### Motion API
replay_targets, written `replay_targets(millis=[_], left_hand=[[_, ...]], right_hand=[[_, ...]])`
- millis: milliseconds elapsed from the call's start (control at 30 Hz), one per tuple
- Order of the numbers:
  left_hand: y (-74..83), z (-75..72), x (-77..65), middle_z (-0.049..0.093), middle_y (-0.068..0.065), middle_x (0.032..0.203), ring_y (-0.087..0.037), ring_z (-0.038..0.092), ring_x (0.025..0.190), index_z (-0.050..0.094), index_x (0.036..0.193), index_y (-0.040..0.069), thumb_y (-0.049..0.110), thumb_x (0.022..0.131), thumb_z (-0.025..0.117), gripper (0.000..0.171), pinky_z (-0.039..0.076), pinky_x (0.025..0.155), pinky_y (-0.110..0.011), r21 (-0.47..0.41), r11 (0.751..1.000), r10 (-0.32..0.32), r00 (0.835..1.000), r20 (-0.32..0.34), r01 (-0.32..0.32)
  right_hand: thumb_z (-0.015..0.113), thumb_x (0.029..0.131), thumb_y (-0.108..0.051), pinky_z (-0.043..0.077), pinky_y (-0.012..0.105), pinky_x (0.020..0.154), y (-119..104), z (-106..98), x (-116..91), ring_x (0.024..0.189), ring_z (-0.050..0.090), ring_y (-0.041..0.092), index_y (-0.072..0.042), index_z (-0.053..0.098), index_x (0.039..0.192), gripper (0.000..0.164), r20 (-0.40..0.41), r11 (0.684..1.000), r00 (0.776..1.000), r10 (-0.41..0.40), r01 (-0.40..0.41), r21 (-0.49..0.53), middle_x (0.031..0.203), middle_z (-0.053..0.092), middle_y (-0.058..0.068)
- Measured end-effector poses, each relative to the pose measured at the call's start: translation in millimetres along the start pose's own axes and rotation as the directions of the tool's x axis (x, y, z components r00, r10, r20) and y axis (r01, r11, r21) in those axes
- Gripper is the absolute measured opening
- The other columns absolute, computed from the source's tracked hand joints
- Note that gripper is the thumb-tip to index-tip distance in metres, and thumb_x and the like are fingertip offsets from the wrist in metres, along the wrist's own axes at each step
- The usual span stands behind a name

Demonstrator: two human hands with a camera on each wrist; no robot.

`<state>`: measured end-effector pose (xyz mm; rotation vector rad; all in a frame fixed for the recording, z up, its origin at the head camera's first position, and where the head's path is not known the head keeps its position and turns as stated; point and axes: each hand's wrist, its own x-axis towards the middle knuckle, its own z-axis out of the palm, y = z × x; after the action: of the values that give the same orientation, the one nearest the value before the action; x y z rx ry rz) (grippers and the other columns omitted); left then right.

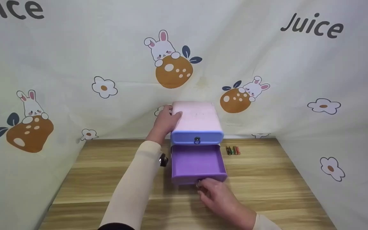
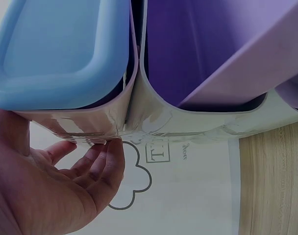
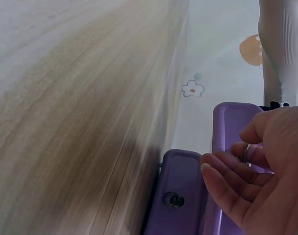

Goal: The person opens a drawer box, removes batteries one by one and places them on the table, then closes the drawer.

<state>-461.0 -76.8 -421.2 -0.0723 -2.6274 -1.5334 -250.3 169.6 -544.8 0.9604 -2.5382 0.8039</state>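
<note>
A small drawer cabinet [image 1: 196, 115] with a pink top stands at the back of the table. My left hand [image 1: 165, 123] holds its upper left side, thumb over the top edge and fingers bent against the side wall [image 2: 85, 122]. The blue top drawer [image 1: 184, 137] is closed. Below it, the middle purple drawer [image 1: 198, 161] is pulled well out, its inside floor showing. My right hand [image 1: 217, 194] pinches the metal ring pull [image 3: 246, 153] on that drawer's front. Under it is a closed lower purple drawer [image 3: 181, 171] with its own ring [image 3: 170, 199].
Several small battery-like cylinders [image 1: 233, 150] lie in a row just right of the cabinet. A pale curtain [image 1: 123, 64] with rabbit prints hangs behind and along both sides of the wooden table [image 1: 267, 179].
</note>
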Motion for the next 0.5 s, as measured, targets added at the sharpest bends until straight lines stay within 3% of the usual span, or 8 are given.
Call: replay_targets(millis=[500], left_hand=[[1.1,-0.1,-0.2,0.063,-0.019,0.147,-0.035,0.06,0.136,0.05,0.156,0.003,0.044,0.11,0.063,0.063,0.047,0.115,-0.051,-0.003,1.0,0.006,1.0,-0.006,-0.006]], right_hand=[[0.081,0.097,-0.011,0.061,0.034,0.085,2.0,-2.9,3.1,0.099,0.067,0.011,-0.009,0.072,0.122,0.026,0.073,1.0,0.997,0.006,-0.006,-0.006,0.116,0.073,0.0]])
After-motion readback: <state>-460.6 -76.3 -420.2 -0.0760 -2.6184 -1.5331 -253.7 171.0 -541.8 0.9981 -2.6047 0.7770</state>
